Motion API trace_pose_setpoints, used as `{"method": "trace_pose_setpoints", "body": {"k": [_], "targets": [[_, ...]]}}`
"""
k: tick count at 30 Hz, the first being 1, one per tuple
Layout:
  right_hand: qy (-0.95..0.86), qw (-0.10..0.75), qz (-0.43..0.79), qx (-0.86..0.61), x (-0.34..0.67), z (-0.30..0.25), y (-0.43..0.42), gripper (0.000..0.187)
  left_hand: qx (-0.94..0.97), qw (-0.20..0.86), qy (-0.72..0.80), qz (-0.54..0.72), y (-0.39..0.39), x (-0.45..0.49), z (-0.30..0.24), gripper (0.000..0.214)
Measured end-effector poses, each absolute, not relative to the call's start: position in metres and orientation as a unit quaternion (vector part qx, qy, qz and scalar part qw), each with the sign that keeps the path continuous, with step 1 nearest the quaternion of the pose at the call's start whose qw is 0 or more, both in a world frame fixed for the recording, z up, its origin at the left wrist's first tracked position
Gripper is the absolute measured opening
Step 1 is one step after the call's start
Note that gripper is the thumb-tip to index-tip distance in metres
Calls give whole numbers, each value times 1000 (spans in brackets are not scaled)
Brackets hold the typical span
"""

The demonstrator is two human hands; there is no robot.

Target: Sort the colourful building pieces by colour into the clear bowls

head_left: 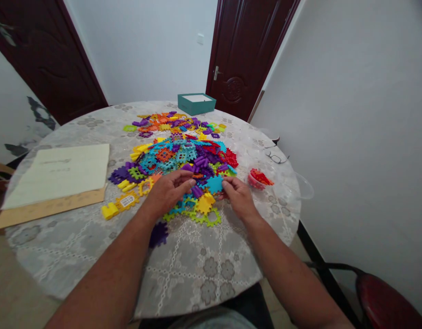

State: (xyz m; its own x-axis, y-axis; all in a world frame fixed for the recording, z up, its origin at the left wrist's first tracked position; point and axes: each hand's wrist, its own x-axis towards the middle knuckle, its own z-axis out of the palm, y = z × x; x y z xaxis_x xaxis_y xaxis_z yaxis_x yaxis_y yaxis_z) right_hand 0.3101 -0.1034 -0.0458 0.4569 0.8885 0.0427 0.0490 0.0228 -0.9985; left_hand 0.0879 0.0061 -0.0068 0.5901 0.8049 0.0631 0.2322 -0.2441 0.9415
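Observation:
My right hand (238,196) pinches the edge of a flat light-blue building piece with toothed edges (215,183), held over the near side of the pile. To its left, my left hand (168,192) hovers at the pile with thumb and fingers apart and nothing visible between them. Purple pieces (197,191) lie close to its fingertips. Just below the blue piece sits a yellow toothed piece (204,204), and a lime-green ring-shaped piece (213,217) lies nearer to me. The mixed pile (183,153) spreads beyond both hands.
A round table with a patterned cloth (197,260) carries everything. A second row of pieces (176,122) and a green box (196,104) lie farther back. On the right are a bowl of red pieces (258,179) and glasses (276,158); on the left, a large pale board (60,173).

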Motion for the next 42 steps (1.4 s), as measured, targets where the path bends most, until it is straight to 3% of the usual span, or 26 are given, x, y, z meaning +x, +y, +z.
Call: {"method": "trace_pose_setpoints", "body": {"k": [4, 6, 10, 14, 19, 26, 31, 36, 42], "targets": [[-435, 558, 403, -581, 274, -46, -101, 32, 799, 460, 315, 226, -1, 93, -10, 38], [-476, 538, 365, -593, 273, -45, -102, 28, 816, 433, 318, 213, 0, 93, -11, 33], [-564, 468, 126, -668, 303, -35, -112, 21, 784, 427, 377, 247, 7, 88, -7, 36], [-559, 270, -42, -783, 337, -30, -127, 25, 715, 431, 454, 310, 14, 83, -2, 42], [-524, 83, -59, -846, 342, -37, -135, 25, 618, 466, 507, 379, 19, 80, -2, 45], [-531, 33, -40, -846, 343, -42, -133, 23, 580, 487, 496, 425, 24, 78, -8, 47], [-531, 61, -53, -844, 342, -40, -130, 23, 607, 462, 509, 399, 22, 78, -5, 44], [-550, 196, -33, -811, 342, -32, -128, 25, 635, 468, 487, 375, 22, 78, -8, 49], [-494, 458, 273, -687, 315, -5, -126, 22, 682, 468, 438, 352, 15, 81, -5, 50]]}}
